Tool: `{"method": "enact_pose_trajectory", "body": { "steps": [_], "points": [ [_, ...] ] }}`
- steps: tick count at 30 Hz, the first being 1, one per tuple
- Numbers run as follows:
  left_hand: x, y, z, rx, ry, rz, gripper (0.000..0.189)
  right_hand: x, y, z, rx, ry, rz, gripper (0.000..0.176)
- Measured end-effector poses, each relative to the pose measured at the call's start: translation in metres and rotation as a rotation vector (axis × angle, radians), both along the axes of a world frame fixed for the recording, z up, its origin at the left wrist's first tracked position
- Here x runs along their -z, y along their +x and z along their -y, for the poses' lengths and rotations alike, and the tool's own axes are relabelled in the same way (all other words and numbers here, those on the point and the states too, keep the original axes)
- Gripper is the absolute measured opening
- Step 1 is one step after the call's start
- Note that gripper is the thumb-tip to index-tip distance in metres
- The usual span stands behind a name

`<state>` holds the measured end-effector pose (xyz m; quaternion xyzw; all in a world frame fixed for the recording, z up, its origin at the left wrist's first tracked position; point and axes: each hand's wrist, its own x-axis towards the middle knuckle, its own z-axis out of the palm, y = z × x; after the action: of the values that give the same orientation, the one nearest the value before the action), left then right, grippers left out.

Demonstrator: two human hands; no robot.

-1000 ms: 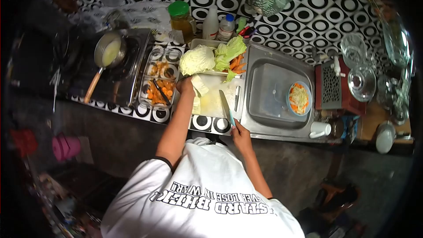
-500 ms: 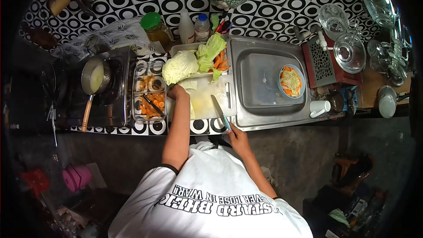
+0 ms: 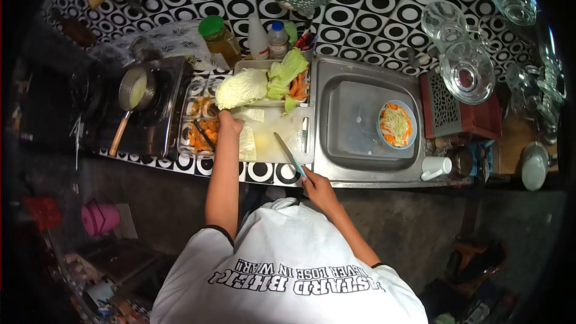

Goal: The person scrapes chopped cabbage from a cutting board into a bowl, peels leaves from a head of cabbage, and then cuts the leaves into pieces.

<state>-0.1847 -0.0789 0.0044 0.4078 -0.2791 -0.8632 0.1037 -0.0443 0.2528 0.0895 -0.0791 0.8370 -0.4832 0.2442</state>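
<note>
My left hand (image 3: 229, 122) is at the lower left end of a pale napa cabbage (image 3: 242, 88), gripping it, with the fingers mostly hidden. The cabbage lies across the edge of a tray (image 3: 277, 104) that also holds a green leafy piece (image 3: 287, 75) and carrots (image 3: 298, 89). In my right hand (image 3: 318, 188) is a knife (image 3: 289, 155) with a teal handle, its blade pointing up and left over the white cutting board (image 3: 273, 141). Cut cabbage pieces (image 3: 246, 144) lie on the board's left side, and a second, small knife (image 3: 305, 134) lies along its right edge.
Left of the board, divided glass containers (image 3: 187, 143) hold cut carrots. A saucepan (image 3: 141, 103) stands on the stove. Over the sink, a bowl of shredded vegetables (image 3: 396, 125) rests on a grey lid (image 3: 360, 138); a white mug (image 3: 436, 167) stands on the right. Bottles (image 3: 258, 39) line the back.
The view has shifted slightly. My left hand has moved a little left at the cabbage's end, which has shifted left too. The knife has moved slightly left over the board.
</note>
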Motion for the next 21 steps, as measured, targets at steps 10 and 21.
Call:
{"method": "enact_pose_trajectory", "body": {
  "steps": [10,21],
  "points": [
    [-0.009,0.062,-0.017,0.022,-0.374,0.079,0.054,0.015,-0.010,-0.025,-0.128,-0.025,0.030,0.040],
    [-0.029,0.129,-0.080,0.790,-1.678,0.571,0.052,0.029,-0.013,-0.026,-0.078,-0.065,-0.063,0.037]
  ]
}}
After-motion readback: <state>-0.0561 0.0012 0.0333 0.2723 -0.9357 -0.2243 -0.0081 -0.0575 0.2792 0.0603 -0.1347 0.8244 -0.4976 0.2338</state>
